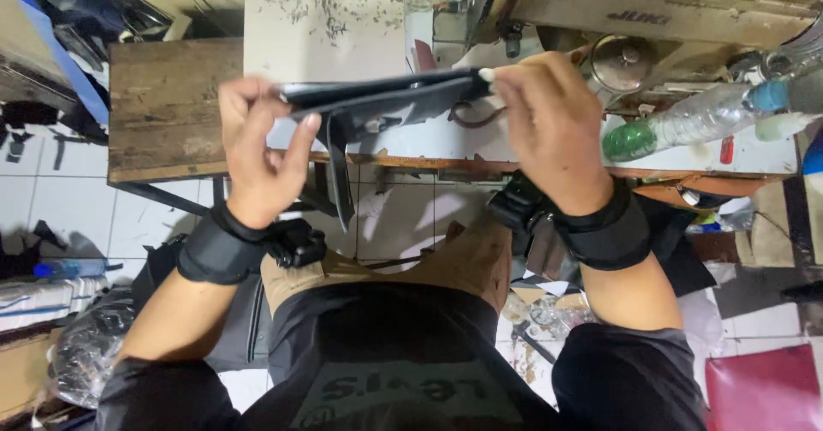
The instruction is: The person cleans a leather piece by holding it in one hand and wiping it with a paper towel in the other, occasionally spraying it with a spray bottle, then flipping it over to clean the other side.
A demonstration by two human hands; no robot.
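Head view: sewing machine (651, 11) spans upper right of frame; wooden table (167, 110) upper left. Centre: flat black leather piece (386, 101) held level between both hands. Left hand (261, 152) pinches its left end; right hand (549, 122) pinches its right end. Plastic bottle (686, 122) lies right.

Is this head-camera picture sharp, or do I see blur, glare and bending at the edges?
Head view: the left hand and right hand holding the black leather piece look fairly sharp; the plastic bottle catches soft glare; the sewing machine at the top edge is softer; straight table edges bow slightly, as a wide lens does; the dark shirt loses detail in shadow.
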